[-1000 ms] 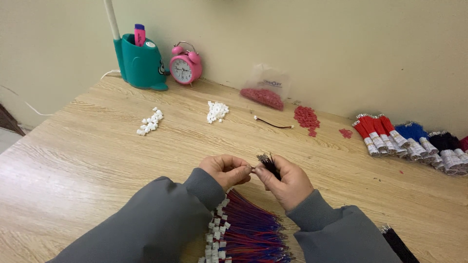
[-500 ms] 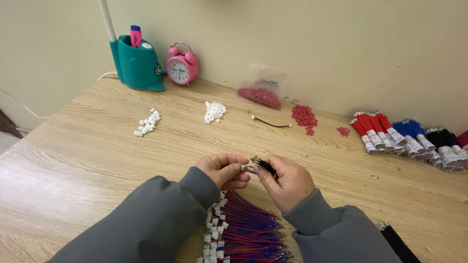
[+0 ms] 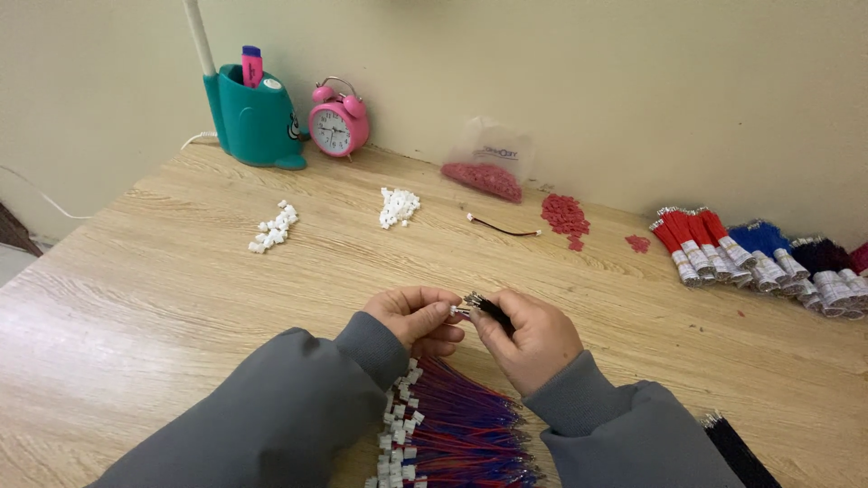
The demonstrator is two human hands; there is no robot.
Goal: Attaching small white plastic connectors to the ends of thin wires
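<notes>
Fingers of left hand (image 3: pixel 418 318) and right hand (image 3: pixel 529 336) pinch black wires (image 3: pixel 488 310) between them.

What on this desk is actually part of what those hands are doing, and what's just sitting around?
In use:
left hand
right hand
small white connector
black wires
finished red-blue wire pile

Lying about:
pink alarm clock
teal pen holder
bag of red pieces
banded wire bundles

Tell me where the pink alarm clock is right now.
The pink alarm clock stands at the table's far left edge against the wall, just right of the teal pen holder.
</notes>
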